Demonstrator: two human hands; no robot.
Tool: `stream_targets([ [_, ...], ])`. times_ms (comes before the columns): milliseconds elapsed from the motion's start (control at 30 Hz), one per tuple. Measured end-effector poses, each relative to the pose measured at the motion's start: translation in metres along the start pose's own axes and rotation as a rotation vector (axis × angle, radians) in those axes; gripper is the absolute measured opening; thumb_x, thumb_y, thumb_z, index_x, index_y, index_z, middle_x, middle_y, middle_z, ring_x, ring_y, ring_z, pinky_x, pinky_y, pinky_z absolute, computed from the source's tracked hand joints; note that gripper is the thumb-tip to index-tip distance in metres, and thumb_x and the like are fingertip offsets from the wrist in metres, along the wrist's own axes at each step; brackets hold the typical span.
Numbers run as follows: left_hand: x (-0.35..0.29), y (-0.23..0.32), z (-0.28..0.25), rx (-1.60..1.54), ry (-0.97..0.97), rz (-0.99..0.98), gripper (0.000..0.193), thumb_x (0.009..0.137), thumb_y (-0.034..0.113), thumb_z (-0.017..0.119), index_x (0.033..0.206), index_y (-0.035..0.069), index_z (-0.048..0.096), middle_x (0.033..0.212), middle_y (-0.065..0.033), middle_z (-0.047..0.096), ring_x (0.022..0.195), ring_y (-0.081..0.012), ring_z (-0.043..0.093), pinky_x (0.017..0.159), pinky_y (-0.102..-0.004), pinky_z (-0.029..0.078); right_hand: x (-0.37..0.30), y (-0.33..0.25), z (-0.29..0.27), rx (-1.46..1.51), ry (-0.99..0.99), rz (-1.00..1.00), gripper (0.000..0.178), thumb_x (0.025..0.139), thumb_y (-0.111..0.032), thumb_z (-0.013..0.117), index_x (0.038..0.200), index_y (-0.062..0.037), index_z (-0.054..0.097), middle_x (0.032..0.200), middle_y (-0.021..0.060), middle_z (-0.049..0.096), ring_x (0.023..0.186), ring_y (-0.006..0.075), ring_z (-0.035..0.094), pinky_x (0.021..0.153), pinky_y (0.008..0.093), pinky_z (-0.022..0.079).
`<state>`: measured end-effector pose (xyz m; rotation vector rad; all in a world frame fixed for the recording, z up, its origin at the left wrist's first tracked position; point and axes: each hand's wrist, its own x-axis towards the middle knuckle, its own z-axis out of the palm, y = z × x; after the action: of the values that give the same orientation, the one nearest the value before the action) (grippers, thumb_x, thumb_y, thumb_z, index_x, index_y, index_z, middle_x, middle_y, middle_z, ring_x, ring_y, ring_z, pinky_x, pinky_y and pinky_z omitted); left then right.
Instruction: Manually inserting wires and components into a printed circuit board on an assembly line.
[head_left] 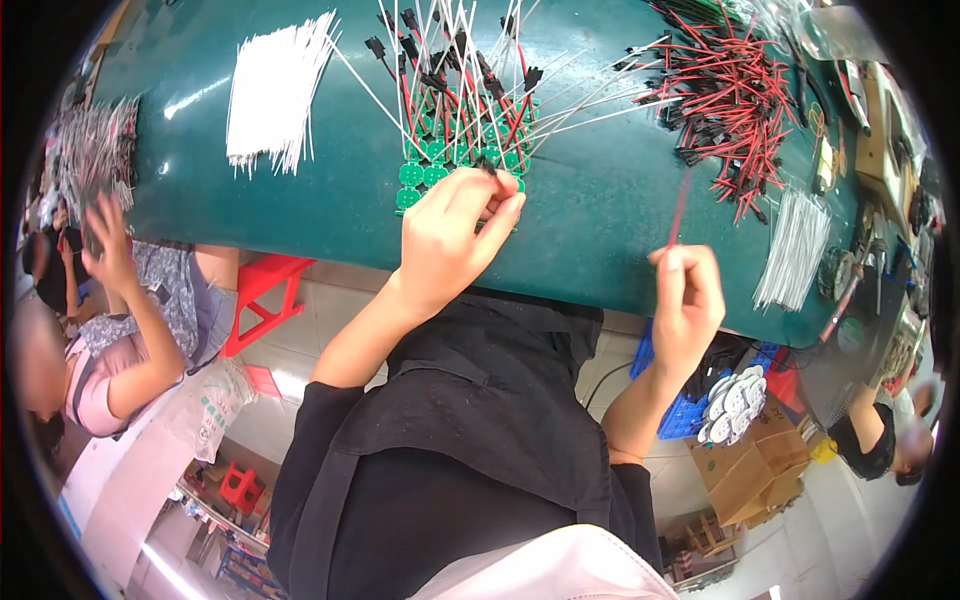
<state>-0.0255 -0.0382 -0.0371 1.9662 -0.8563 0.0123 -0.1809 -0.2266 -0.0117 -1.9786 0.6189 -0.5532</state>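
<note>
My left hand (450, 235) is closed in a pinch at the near edge of a panel of green circuit boards (411, 174). A small dark piece shows at its fingertips, but what the fingers hold is hidden. White wires and red-and-black leads with black connectors (533, 77) stand up from the boards. Off to the right, over the table's near edge, my right hand (690, 300) pinches a red wire (680, 208), smeared by motion. Beyond it lies a heap of red-and-black leads (735, 110) with black connectors.
On the green table (330, 215) lie a stack of white wires (275, 95) at left and a bundle of pale wires (793, 250) at right. Tools line the right edge. A co-worker's hand (110, 245) is at far left. Below right stands a blue crate (683, 415).
</note>
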Motion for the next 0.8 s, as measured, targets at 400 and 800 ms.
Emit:
stream_targets([
  [400,0.014,0.000,-0.021,-0.004,-0.166,0.436,0.033,0.069,-0.001,0.079,0.100,0.005,0.072,0.086,-0.0056,0.061,0.069,-0.0198,0.063,0.056,-0.0285,0.051,-0.015,-0.036,0.029,0.575,-0.534,0.647,0.019,0.096,-0.012,0.058,0.081,-0.0025,0.065,0.066,-0.0033,0.058,0.054,0.0022,0.049,0.048,0.0179,0.036],
  [800,0.009,-0.012,-0.034,-0.353,-0.050,-0.229,0.012,0.080,-0.006,0.070,0.090,0.000,0.068,0.090,-0.0080,0.067,0.077,-0.0136,0.066,0.069,-0.0243,0.055,0.080,0.012,0.010,-0.877,0.177,0.024,0.032,0.093,-0.034,0.064,0.109,-0.0059,0.057,0.089,0.0102,0.059,0.075,0.0278,0.059,0.068,0.0410,0.050],
])
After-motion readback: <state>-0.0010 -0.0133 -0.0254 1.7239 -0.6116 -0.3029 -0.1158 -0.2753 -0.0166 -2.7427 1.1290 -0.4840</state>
